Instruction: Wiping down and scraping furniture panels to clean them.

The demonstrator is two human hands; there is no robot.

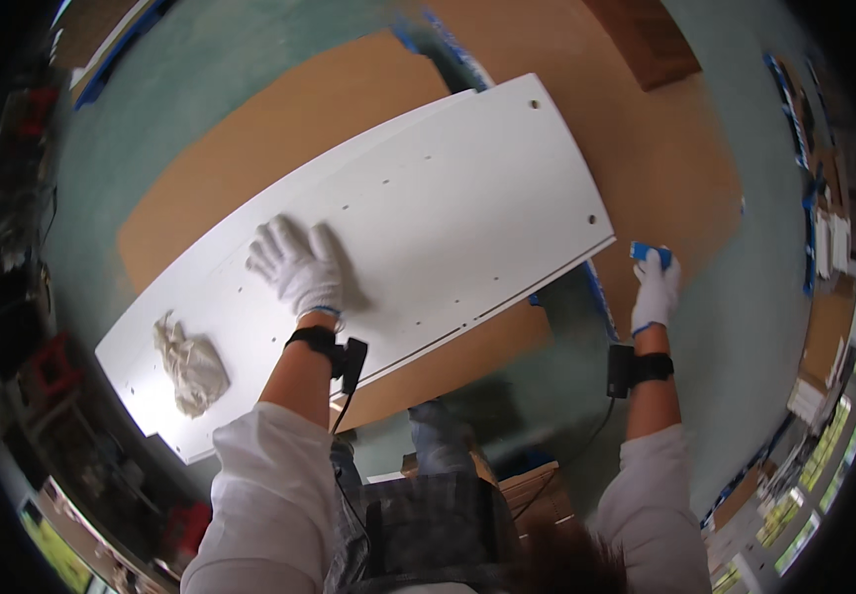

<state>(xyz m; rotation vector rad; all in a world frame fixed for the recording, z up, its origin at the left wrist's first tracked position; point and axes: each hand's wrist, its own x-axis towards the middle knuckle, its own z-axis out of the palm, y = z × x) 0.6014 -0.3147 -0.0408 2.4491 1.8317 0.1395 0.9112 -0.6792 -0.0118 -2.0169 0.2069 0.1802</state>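
A large white panel [448, 223] with small drilled holes lies flat and slanting in front of me, and at least one more white panel shows under its far edge. My left hand [301, 275], in a white knitted glove, is on or just over the panel's left half with its fingers spread. Nothing is in it. Beyond the panel's right end, my right hand [654, 297], also gloved, grips a small blue block [650, 254]. A crumpled off-white cloth [190, 368] rests on the panel's left part.
Brown cardboard [279, 139] extends beneath and behind the panels, with another cardboard-covered stack [636, 148] to the right. A darker brown piece [646, 45] sits at the far right. Cluttered shelving [22, 257] lines the left side; cartons [824, 337] stand along the right.
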